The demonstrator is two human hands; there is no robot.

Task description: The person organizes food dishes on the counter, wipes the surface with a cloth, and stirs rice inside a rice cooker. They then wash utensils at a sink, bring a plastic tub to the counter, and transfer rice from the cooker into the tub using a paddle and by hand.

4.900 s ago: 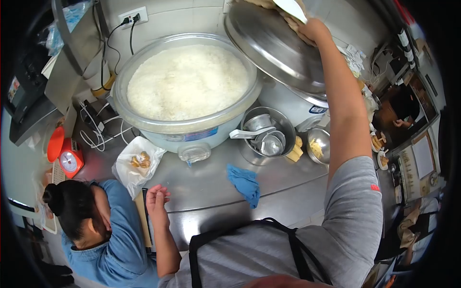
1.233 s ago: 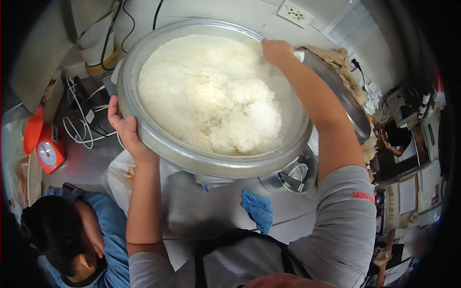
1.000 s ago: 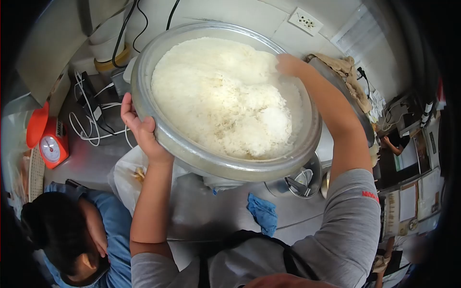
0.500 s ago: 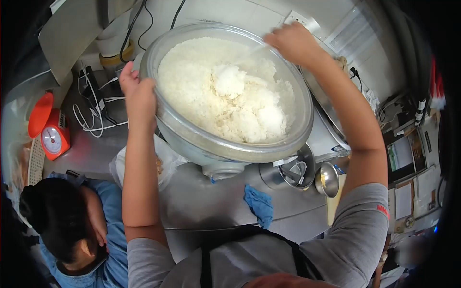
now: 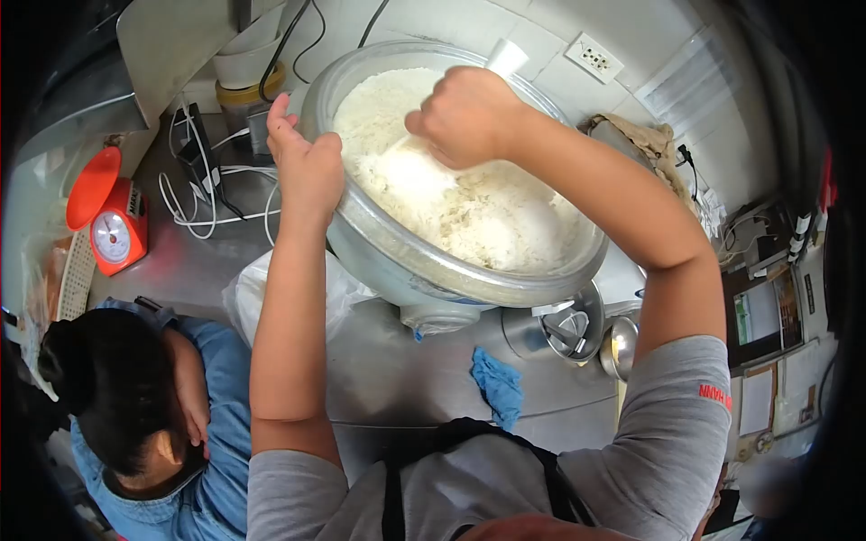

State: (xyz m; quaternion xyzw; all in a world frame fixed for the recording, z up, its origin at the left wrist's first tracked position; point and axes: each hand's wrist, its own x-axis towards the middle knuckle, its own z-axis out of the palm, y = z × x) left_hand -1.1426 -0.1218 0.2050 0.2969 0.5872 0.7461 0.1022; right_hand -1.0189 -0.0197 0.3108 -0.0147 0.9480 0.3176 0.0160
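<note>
A large silver rice cooker (image 5: pixel 388 261) leans toward me on the steel counter, holding a broad mass of cooked white rice (image 5: pixel 510 216). At its left edge, my left hand (image 5: pixel 309 171) grips the rim, thumb toward the inside and some fingers raised outside. My right hand (image 5: pixel 465 117) is closed in a fist above the rice, around a white rice paddle (image 5: pixel 507 59). The paddle's handle end sticks out behind the fist. Its lower part is blurred at the rice and partly hidden by the hand.
An orange dial scale (image 5: pixel 113 236) and tangled white cables stand on the left. A person in a blue denim top (image 5: pixel 221 388) leans at the counter's lower left. Near the cooker's front lie a blue cloth (image 5: pixel 498 386), a metal pot (image 5: pixel 591 320) with utensils and a steel bowl (image 5: pixel 619 347).
My right hand has swung from the cooker's far right rim leftward and down over the rice, carrying the paddle. My left hand stays at the rim. The whole view has shifted slightly.
</note>
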